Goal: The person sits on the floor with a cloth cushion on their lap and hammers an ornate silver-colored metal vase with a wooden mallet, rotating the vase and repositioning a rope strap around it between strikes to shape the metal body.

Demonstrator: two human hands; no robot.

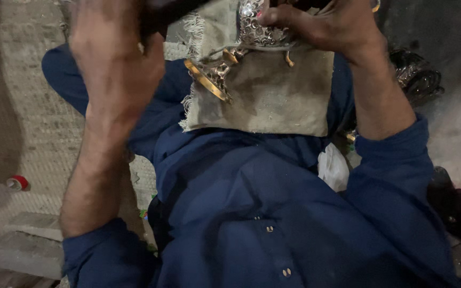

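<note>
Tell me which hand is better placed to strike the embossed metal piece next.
Probably the left hand: it grips a dark tool raised beside the embossed metal piece. The right hand is occupied, fingers pressed on that piece, steadying it over the cloth on the lap.

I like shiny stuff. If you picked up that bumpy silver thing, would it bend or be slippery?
The silver embossed vessel looks like metal, so probably stiff, not floppy. Its bumpy surface likely helps the right hand grip it. The round shape may roll off the cloth if released.
</note>
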